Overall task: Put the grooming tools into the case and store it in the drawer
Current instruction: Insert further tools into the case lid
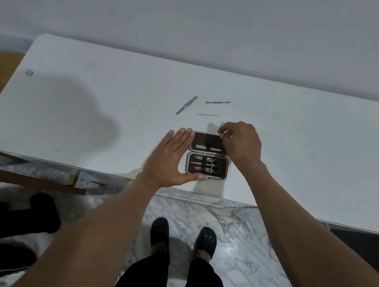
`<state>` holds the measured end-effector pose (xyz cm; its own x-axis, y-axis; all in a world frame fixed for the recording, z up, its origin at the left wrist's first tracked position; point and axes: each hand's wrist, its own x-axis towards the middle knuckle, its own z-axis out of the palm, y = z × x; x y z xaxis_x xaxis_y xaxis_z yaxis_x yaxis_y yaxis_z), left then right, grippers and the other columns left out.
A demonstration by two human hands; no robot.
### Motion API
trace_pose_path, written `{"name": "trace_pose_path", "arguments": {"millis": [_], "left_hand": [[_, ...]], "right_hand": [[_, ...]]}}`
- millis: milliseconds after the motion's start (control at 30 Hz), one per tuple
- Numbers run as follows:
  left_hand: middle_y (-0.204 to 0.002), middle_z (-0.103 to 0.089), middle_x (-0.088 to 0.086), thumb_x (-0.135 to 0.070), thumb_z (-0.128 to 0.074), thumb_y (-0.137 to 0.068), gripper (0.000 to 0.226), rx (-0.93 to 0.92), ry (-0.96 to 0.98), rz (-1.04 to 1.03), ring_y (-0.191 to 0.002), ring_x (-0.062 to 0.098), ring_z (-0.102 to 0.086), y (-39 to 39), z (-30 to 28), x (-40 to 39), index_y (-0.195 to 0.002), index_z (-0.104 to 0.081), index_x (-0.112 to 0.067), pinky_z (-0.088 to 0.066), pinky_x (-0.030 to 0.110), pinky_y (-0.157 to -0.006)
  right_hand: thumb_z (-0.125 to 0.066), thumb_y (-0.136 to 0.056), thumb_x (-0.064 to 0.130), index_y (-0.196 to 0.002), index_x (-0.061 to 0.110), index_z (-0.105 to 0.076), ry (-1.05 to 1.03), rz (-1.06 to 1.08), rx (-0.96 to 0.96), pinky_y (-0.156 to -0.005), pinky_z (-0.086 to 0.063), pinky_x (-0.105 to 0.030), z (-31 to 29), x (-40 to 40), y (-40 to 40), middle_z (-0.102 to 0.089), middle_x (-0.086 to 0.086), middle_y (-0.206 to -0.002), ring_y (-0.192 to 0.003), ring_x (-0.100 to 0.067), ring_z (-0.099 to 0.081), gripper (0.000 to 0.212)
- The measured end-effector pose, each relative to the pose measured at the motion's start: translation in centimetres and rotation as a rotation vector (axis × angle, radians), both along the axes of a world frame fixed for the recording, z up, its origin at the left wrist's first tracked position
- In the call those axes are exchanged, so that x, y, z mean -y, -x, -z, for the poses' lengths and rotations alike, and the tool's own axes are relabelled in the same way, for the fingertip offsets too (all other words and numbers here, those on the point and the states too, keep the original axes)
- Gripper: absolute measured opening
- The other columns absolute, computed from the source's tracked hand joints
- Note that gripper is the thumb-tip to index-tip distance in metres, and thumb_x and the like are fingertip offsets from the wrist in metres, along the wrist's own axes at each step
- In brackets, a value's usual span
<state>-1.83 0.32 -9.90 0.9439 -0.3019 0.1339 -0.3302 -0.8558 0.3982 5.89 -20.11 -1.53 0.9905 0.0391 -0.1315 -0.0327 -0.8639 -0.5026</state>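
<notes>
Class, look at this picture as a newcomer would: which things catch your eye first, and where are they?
The open grooming case near the white table's front edge, framed by the left hand and right hand. Beyond it lie tweezers and two thin tools loose on the table.

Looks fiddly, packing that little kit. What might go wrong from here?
Three loose tools still lie beyond the open case: the tweezers, a thin pick and a spatula-ended tool. One might be forgotten. The right hand is working a small piece at the lid's far edge; it could slip. The case sits near the table's front edge, steadied only by the left hand, so a nudge might tip it off.
</notes>
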Motion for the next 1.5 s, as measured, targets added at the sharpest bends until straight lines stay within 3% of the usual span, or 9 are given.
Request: {"name": "trace_pose_path", "arguments": {"millis": [267,567,733,900,1167,1500], "left_hand": [[-0.169,-0.033,0.010,-0.085,-0.058,-0.081,0.117,0.035,0.015,-0.002,-0.159,0.023,-0.024,-0.2,0.3,-0.1,-0.160,-0.034,-0.002,-0.023,0.053,-0.129],[-0.173,-0.019,0.009,-0.086,-0.052,-0.084,0.118,-0.085,-0.081,0.025,-0.162,0.018,-0.010,-0.5,-0.1,-0.2,-0.164,-0.023,-0.004,-0.014,0.050,-0.131],[-0.168,-0.033,0.015,-0.086,-0.053,-0.084,0.117,0.008,-0.023,0.018,-0.160,0.025,-0.024,-0.5,0.1,-0.2,-0.158,-0.035,0.003,-0.021,0.053,-0.129],[-0.166,-0.035,0.016,-0.086,-0.053,-0.084,0.117,0.043,-0.015,0.016,-0.159,0.027,-0.027,-0.5,0.2,-0.1,-0.157,-0.037,0.004,-0.023,0.053,-0.128],[-0.171,-0.027,0.010,-0.087,-0.051,-0.083,0.118,-0.063,-0.067,0.018,-0.161,0.020,-0.018,-0.7,-0.3,-0.1,-0.162,-0.028,-0.002,-0.015,0.049,-0.131],[-0.169,-0.032,0.011,-0.088,-0.052,-0.082,0.118,0.005,-0.009,0.001,-0.159,0.023,-0.024,-0.5,0.1,-0.3,-0.160,-0.033,-0.002,-0.021,0.050,-0.130]], "right_hand": [[-0.063,-0.086,0.020,-0.093,0.027,-0.075,-0.065,-0.006,0.013,-0.074,-0.054,-0.034,0.2,-1.6,-4.3,-0.073,0.003,-0.091,-0.091,-0.018,-0.063,0.015],[-0.062,-0.089,0.027,-0.102,0.030,-0.073,-0.114,-0.137,0.059,-0.073,-0.053,-0.037,1.3,-6.1,-8.7,-0.069,-0.003,-0.095,-0.097,-0.024,-0.060,0.017],[-0.054,-0.094,0.016,-0.109,0.029,-0.072,-0.016,-0.205,0.071,-0.070,-0.041,-0.032,2.0,-7.7,-9.9,-0.064,-0.006,-0.103,-0.108,-0.026,-0.052,0.028],[-0.059,-0.093,0.022,-0.097,0.025,-0.076,0.058,-0.240,0.070,-0.064,-0.040,-0.032,2.4,-8.2,-9.8,-0.061,-0.008,-0.098,-0.107,-0.027,-0.051,0.017],[-0.053,-0.095,0.016,-0.099,0.018,-0.070,0.044,-0.239,0.164,-0.064,-0.035,-0.032,1.5,-7.8,-8.8,-0.064,-0.007,-0.096,-0.105,-0.029,-0.049,0.018],[-0.049,-0.099,0.017,-0.104,0.010,-0.062,0.003,-0.196,0.184,-0.068,-0.049,-0.042,-0.5,-2.9,-4.6,-0.066,-0.009,-0.091,-0.098,-0.029,-0.052,0.016]]}}
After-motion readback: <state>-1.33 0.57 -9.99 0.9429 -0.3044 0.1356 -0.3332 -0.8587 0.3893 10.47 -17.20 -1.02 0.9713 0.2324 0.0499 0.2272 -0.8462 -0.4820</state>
